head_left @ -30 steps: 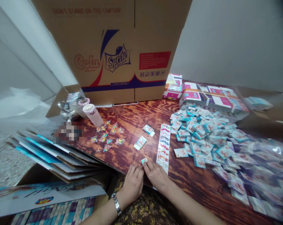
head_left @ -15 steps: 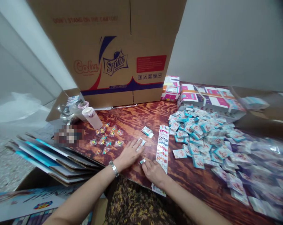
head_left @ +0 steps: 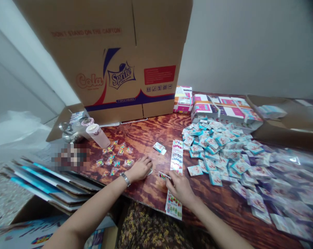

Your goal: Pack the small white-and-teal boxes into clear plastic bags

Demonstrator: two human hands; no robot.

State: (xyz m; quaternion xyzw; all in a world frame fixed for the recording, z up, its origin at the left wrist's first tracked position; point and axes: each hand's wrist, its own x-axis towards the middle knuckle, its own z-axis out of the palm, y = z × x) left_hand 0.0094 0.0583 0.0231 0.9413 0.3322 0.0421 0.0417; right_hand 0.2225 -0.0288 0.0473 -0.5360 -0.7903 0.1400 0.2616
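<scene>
— Both hands have shifted on my feed in the last half second: the left hand (head_left: 141, 168) has curled in from lying flat over a small box, and the right hand (head_left: 181, 186) has swung toward three o'clock, its piece now showing coloured spots.

— Take the gap between the hands as the clock's centre. What do they hold?

— From my end, the right pinches that spotted card (head_left: 161, 175) between thumb and fingers, its free end pointing at the left hand, right in the gap. Left fingers bend over something with a pale edge (head_left: 150, 172); whether they grip it or only rest on it, I can't tell.

— And close around them?

— A sticker strip (head_left: 176, 154) runs from one o'clock down to four, passing beneath the right hand. One small box (head_left: 159, 148) lies at twelve, just beyond the fingers, flap showing, untouched. Small clear packets (head_left: 129, 162) with bright contents are scattered from nine to ten.

— Farther out?

— I have a heap of boxes (head_left: 213, 141) at two to three, a lidded pale pink bottle (head_left: 98, 136) past the packets at ten, pink-and-white cartons (head_left: 226, 109) at one to two, and a tall brown carton (head_left: 107, 98) at eleven.
</scene>
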